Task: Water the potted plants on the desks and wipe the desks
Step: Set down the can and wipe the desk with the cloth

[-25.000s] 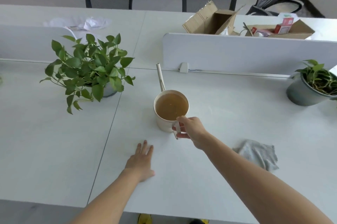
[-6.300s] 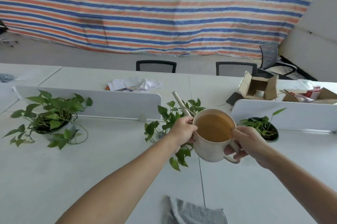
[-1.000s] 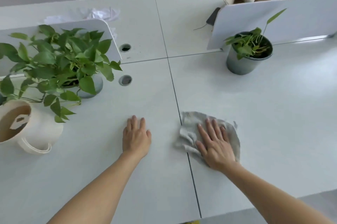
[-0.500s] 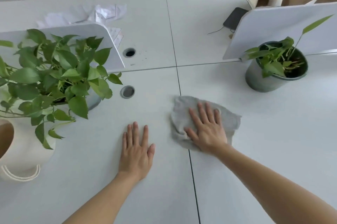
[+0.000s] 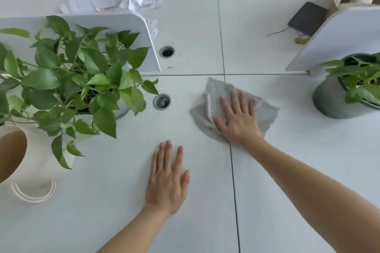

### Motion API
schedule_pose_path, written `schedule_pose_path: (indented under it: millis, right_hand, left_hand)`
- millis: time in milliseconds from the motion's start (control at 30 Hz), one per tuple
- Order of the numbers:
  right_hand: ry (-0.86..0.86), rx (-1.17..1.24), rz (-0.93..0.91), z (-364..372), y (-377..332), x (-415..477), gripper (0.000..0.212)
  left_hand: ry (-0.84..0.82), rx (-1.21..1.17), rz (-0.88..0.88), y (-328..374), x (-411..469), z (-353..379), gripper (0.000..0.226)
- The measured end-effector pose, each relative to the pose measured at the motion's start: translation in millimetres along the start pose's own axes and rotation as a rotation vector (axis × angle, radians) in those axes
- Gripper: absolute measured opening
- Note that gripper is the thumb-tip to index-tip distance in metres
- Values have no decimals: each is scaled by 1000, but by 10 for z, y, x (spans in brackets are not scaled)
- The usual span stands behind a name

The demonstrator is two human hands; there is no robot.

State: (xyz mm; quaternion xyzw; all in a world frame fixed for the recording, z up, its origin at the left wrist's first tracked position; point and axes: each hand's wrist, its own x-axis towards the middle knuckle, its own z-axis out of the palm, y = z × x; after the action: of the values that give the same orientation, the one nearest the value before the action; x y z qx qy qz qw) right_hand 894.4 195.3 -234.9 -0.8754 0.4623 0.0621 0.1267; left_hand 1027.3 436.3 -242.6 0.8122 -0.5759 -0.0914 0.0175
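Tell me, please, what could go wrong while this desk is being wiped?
The right hand presses flat on the grey cloth; a wide sweep to the right could knock the grey plant pot. Going left, the cloth's edge might catch in the open cable hole.

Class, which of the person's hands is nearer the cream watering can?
Left. The left hand lies flat right of the watering can; the right hand presses the cloth farther right.
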Motion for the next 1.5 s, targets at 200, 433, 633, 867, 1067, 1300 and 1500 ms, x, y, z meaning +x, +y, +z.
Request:
schedule_pose_path:
  millis: [200, 433, 633, 867, 1067, 1300, 1500]
  right_hand:
    - [-5, -61, 44, -119, 1094, -521, 77]
    - [33, 84, 360, 193, 78, -1075, 78]
    - [-55, -32, -202, 673, -1117, -2153, 77]
    - [21, -50, -39, 185, -267, -1009, 74]
    - [5, -5, 128, 376, -1278, -995, 76]
    - [73, -50, 22, -30, -650, 72, 74]
    - [109, 145, 561, -97, -1460, 1048, 74]
  left_hand:
    - [44, -25, -6, 25, 27, -31, 64]
    - [120, -168, 31, -64, -37, -46, 52]
    - [176, -152, -153, -843, -715, -137, 49]
    - [151, -9, -351, -1742, -789, -295, 37]
    - [214, -93, -361, -1649, -581, -239, 46]
    - [253, -114, -373, -1741, -526, -159, 54]
    - [211, -84, -355, -1760, -487, -104, 57]
